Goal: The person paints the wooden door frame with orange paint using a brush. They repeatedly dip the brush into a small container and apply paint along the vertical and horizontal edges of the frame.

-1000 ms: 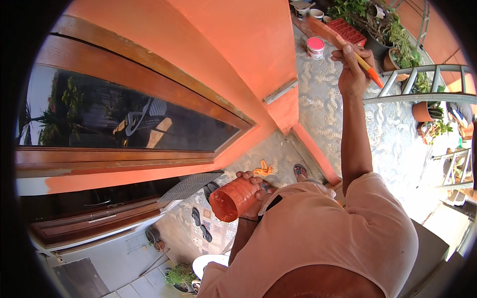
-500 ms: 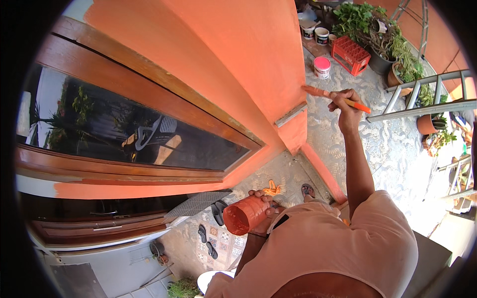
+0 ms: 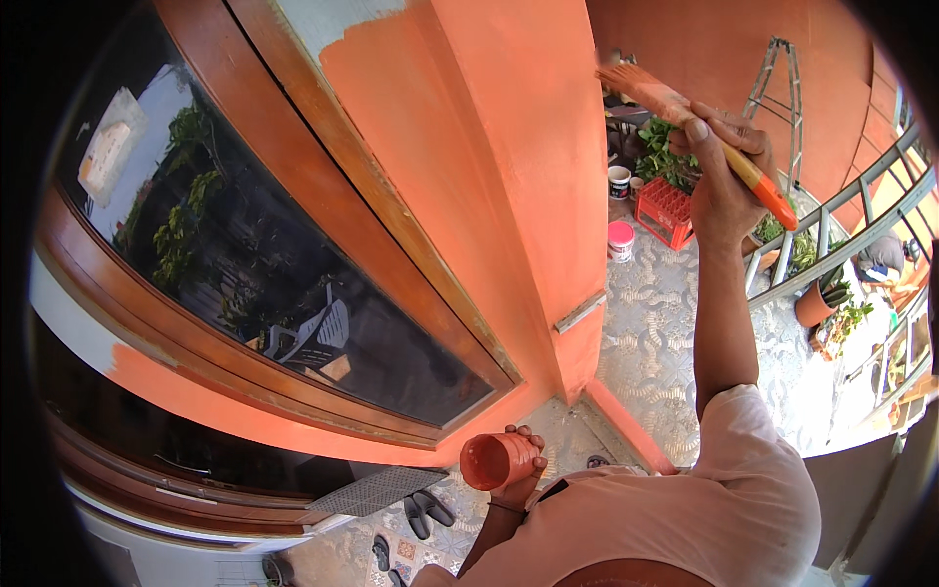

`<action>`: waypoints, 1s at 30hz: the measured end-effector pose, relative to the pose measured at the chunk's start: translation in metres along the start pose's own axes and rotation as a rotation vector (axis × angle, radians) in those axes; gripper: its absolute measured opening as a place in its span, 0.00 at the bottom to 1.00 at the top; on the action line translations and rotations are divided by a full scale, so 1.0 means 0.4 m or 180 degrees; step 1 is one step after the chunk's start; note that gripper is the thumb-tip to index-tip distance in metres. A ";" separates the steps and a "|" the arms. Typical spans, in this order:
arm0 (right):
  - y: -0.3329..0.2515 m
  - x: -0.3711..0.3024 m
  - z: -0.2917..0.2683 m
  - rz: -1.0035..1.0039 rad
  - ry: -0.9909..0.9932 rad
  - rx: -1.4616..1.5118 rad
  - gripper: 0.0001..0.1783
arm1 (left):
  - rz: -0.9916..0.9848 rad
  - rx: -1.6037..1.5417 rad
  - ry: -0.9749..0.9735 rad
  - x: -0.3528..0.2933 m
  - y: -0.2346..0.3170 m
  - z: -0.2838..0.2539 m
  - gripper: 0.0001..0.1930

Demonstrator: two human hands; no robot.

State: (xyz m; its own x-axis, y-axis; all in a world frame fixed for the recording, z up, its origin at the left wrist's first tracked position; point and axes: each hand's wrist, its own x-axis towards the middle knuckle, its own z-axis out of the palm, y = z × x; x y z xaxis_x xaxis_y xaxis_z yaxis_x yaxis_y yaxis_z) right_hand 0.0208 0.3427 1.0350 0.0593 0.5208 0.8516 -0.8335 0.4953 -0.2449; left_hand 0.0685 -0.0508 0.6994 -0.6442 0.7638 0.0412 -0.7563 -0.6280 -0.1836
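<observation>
My right hand [image 3: 729, 171] is raised at the upper right, its fingers closed round a paintbrush [image 3: 665, 98]. The brush has a yellow handle with an orange end, and its orange-coated bristles are at the outer edge of the orange wall [image 3: 523, 166]. Whether the tips touch the wall I cannot tell. Low in front of my body, my left hand [image 3: 530, 468] grips a paint-smeared orange-red cup [image 3: 501, 460] from its right side. The cup's mouth faces up and left, with orange paint coating its inside.
A brown-framed window [image 3: 293, 254] takes up the left. Beyond the wall's edge stand a pink-lidded bucket [image 3: 621, 240], a red crate [image 3: 665, 212] and potted plants. A metal ladder [image 3: 831, 249] is at the right. Black sandals [image 3: 427, 511] lie on the floor below.
My right hand has risen with the paintbrush, moving the bristles up along the wall's edge. The view has shifted upward. My left hand still holds the cup.
</observation>
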 end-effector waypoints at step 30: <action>-0.629 -1.240 -0.266 0.5263 0.2745 -0.2355 0.29 | -0.1117 0.0090 0.0289 -0.158 0.463 -0.057 0.33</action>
State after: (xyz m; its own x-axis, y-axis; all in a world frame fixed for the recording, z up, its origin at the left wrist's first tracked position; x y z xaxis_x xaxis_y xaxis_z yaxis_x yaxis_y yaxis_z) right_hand 0.2597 0.0338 0.6250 0.0030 0.7109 -0.7033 -0.0181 -0.7031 -0.7108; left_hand -0.0282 -0.2117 0.6404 -0.3329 0.9429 0.0092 -0.9332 -0.3281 -0.1463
